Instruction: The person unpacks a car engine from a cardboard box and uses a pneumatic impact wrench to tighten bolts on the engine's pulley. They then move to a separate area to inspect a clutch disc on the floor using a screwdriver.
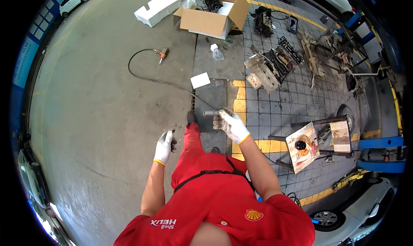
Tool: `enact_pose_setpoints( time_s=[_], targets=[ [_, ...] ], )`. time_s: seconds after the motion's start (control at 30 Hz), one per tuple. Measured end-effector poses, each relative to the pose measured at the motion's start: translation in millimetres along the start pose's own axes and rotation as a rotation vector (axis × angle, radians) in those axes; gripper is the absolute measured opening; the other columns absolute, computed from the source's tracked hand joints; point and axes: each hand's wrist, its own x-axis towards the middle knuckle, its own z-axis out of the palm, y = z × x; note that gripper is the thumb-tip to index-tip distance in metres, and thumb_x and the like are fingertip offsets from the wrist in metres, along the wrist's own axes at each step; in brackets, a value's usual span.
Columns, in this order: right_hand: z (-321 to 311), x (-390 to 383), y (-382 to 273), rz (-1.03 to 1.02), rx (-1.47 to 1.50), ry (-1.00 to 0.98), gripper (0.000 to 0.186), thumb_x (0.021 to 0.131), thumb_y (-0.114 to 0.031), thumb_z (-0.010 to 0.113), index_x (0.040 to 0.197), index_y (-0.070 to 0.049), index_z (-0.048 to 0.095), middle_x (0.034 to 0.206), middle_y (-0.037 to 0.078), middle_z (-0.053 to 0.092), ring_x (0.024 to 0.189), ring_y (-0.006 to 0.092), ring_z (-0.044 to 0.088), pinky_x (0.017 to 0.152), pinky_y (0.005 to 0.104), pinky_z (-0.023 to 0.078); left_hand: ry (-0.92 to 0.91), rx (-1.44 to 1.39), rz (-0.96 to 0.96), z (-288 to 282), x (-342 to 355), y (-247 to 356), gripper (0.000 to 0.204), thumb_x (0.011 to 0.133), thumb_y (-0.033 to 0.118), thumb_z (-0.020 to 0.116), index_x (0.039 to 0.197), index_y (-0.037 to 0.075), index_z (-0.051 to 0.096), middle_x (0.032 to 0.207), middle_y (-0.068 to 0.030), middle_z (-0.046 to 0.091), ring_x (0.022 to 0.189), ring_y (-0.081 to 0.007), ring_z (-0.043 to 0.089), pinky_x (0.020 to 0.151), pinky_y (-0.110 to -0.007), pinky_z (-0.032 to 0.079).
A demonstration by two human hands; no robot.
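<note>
**Hose slack across the floor, both hands raised above it**

Nearest: hands well apart, both gloved in white with yellow cuffs. Right hand (232,125) closed on a short grey metal cylinder (210,113), its end jutting left. Left hand (164,147) half curled; a small dark patch at its fingertips could be a held part or only grime. Cannot tell.

Risk, as I judge it: a grimy, smooth cylinder in a soft glove could slip. The narrow dark slotted drain (194,101) lies nearby, where a small dropped part might lodge.

Farther: thin black rubber hose (150,79) loops left from near the right hand to an orange-and-grey pistol-shaped tool (163,53) on the floor. A sharp pull could drag the tool; a step forward by the dark shoe (191,117) might snag the hose. Flat white sheet (200,80) beyond the hose looks easy to slip on.

Hard to make out: whether hose and cylinder join; fingers cover the place. Other shoe mostly hidden by the red clothing.

Farthest: open brown cardboard box (205,23); the grey metal engine (211,1) inside is cut off by the upper edge.
</note>
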Motion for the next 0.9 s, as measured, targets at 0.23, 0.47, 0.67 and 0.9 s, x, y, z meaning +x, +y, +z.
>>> enact_pose_setpoints(
  time_s=[0.23, 0.47, 0.67, 0.9],
  targets=[
    [-18.9, 151.4, -74.2, -0.065, 0.127, 0.265, 0.016, 0.102, -0.018, 0.065, 0.114, -0.008, 0.064, 0.097, 0.011, 0.073, 0.082, 0.0234, 0.073, 0.071, 0.0387, 0.062, 0.219, 0.079, -0.400, -83.2, 180.8, -32.8, 0.039, 0.101, 0.043, 0.065, 0.113, 0.006, 0.066, 0.077, -0.0058, 0.063, 0.053, -0.0154, 0.057, 0.048, -0.033, 0.050],
    [-52.0, 241.1, -121.5, -0.166, 0.214, 0.628, 0.011, 0.104, -0.019, 0.062, 0.108, -0.010, 0.064, 0.085, 0.009, 0.069, 0.070, 0.0220, 0.067, 0.061, 0.0378, 0.057, 0.102, 0.291, -0.620, -137.0, 307.0, 11.1, 0.017, 0.099, 0.022, 0.063, 0.107, 0.008, 0.066, 0.073, -0.0053, 0.062, 0.048, -0.0181, 0.055, 0.045, -0.036, 0.050],
    [-109.7, 292.3, -158.8, -0.204, 0.332, 0.774, 0.016, 0.106, -0.022, 0.059, 0.106, -0.008, 0.066, 0.084, 0.007, 0.068, 0.068, 0.0198, 0.066, 0.060, 0.0361, 0.057, 0.082, 0.350, -0.553, -103.5, 430.5, 93.9, 0.017, 0.101, 0.023, 0.062, 0.115, 0.015, 0.065, 0.076, -0.0036, 0.060, 0.047, -0.0166, 0.053, 0.043, -0.036, 0.054],
    [-238.4, 359.1, -217.7, -0.123, 0.154, 1.107, 0.020, 0.102, -0.025, 0.062, 0.105, -0.006, 0.068, 0.085, 0.008, 0.068, 0.066, 0.0194, 0.064, 0.054, 0.0359, 0.053, 0.053, 0.454, -0.440, 1.1, 524.8, 169.1, 0.026, 0.101, 0.021, 0.060, 0.126, 0.014, 0.065, 0.079, -0.0047, 0.063, 0.049, -0.0156, 0.056, 0.044, -0.034, 0.051]
  ],
)
